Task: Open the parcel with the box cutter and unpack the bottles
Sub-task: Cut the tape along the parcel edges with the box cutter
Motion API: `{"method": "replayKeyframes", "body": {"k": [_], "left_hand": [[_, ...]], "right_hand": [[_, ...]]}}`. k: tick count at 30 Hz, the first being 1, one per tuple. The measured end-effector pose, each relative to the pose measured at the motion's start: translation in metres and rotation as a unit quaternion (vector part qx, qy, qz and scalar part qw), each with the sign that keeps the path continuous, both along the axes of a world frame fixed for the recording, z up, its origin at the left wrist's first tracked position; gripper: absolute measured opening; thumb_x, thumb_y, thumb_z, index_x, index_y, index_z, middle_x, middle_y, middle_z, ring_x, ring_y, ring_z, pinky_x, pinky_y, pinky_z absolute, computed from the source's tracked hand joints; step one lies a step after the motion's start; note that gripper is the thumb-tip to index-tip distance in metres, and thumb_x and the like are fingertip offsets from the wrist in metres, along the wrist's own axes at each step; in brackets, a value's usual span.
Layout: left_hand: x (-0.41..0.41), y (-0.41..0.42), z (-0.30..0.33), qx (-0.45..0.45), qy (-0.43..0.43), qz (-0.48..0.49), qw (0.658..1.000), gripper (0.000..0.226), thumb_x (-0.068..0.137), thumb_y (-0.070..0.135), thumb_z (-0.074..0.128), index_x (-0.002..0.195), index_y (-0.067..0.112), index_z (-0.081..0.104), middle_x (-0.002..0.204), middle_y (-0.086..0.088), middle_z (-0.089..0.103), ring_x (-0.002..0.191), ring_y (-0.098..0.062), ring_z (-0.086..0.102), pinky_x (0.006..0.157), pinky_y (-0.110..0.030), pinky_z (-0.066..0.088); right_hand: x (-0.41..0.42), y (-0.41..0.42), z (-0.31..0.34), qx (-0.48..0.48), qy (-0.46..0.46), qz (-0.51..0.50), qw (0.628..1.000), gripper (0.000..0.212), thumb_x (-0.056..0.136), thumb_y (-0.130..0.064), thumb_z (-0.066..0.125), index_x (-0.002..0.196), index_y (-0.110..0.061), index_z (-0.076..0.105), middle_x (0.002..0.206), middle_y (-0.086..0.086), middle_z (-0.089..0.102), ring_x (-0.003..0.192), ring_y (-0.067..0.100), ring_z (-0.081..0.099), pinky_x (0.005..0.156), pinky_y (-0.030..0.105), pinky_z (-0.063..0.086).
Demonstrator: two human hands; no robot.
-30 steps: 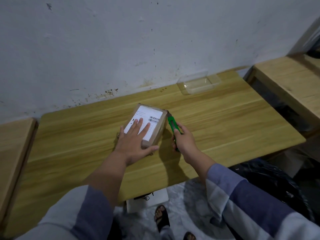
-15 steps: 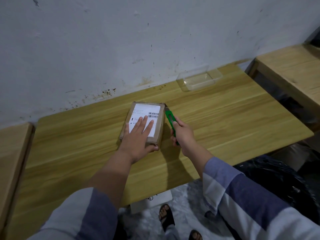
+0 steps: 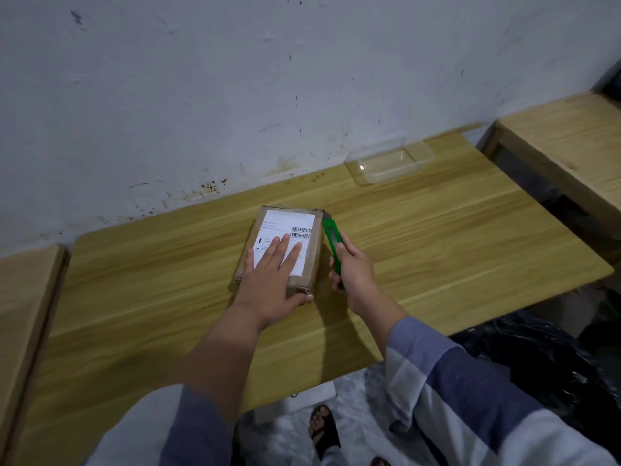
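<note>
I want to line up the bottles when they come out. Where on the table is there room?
Bare wood lies left of the parcel, toward the table edge, and right of the box cutter, below the clear tray. The middle is crowded: left hand presses the parcel, right hand holds the cutter.

The parcel (image 3: 311, 253) is brown cardboard that looks dull and a bit rough, with a smooth white paper label (image 3: 289, 230) stuck on its top, and the box cutter (image 3: 332, 240) beside it is bright green plastic. The tabletop (image 3: 437, 237) is pale yellow wood with long grain lines and a smooth, slightly shiny face, and near its far edge sits a tub (image 3: 389, 161) of clear, shiny plastic. The wall (image 3: 201, 95) is white paint, matt and bumpy with dark spots, and the sleeve (image 3: 470, 398) is soft blue and white cloth.
</note>
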State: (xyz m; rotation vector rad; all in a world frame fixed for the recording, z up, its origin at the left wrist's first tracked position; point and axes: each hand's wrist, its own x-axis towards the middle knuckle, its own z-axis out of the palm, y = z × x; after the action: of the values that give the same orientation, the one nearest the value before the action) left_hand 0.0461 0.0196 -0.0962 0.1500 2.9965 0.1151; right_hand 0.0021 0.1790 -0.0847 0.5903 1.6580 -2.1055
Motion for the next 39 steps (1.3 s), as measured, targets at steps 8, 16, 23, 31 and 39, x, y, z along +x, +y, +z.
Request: {"method": "replayKeyframes", "body": {"k": [8,16,23,31,39], "left_hand": [[-0.001,0.001,0.0,-0.004,-0.008,0.002,1.0,0.098,0.081,0.073,0.042,0.151,0.028,-0.008,0.159,0.004,-0.019,0.146,-0.013,-0.017,0.117,-0.051,-0.009],[-0.001,0.002,0.001,-0.014,-0.008,0.004,1.0,0.097,0.082,0.073,0.041,0.151,0.028,-0.009,0.159,0.003,-0.02,0.146,-0.013,-0.018,0.117,-0.052,-0.008],[-0.002,0.003,0.0,-0.013,-0.007,0.009,1.0,0.096,0.082,0.073,0.041,0.151,0.028,-0.009,0.159,0.003,-0.019,0.146,-0.014,-0.017,0.117,-0.052,-0.007],[-0.002,0.004,0.001,-0.018,-0.007,0.015,1.0,0.096,0.082,0.073,0.041,0.151,0.028,-0.009,0.159,0.002,-0.018,0.147,-0.015,-0.016,0.117,-0.052,-0.006],[-0.003,0.006,-0.002,-0.011,-0.005,0.028,1.0,0.098,0.081,0.073,0.042,0.151,0.027,-0.008,0.16,0.002,-0.017,0.147,-0.015,-0.016,0.117,-0.054,-0.007]], "right_hand": [[-0.005,0.01,-0.004,0.11,0.057,0.053,0.991,0.04,0.099,-0.023,0.043,0.137,-0.037,0.045,0.063,0.0,0.049,0.044,0.012,0.04,0.034,0.022,0.034],[0.007,0.01,-0.01,0.109,0.069,0.05,0.99,0.042,0.099,-0.021,0.042,0.138,-0.037,0.043,0.063,0.0,0.047,0.042,0.013,0.039,0.034,0.022,0.033],[0.019,0.005,-0.013,0.126,0.072,0.054,0.988,0.04,0.099,-0.024,0.042,0.136,-0.04,0.045,0.071,-0.005,0.054,0.044,0.011,0.043,0.038,0.024,0.034],[0.026,0.009,-0.02,0.17,0.102,0.077,0.977,0.04,0.097,-0.026,0.044,0.134,-0.042,0.046,0.094,-0.003,0.051,0.067,0.009,0.048,0.06,0.023,0.042],[0.035,0.016,-0.019,0.165,0.104,0.108,0.975,0.04,0.097,-0.025,0.044,0.131,-0.047,0.043,0.082,-0.012,0.047,0.061,0.002,0.042,0.053,0.018,0.035]]}}
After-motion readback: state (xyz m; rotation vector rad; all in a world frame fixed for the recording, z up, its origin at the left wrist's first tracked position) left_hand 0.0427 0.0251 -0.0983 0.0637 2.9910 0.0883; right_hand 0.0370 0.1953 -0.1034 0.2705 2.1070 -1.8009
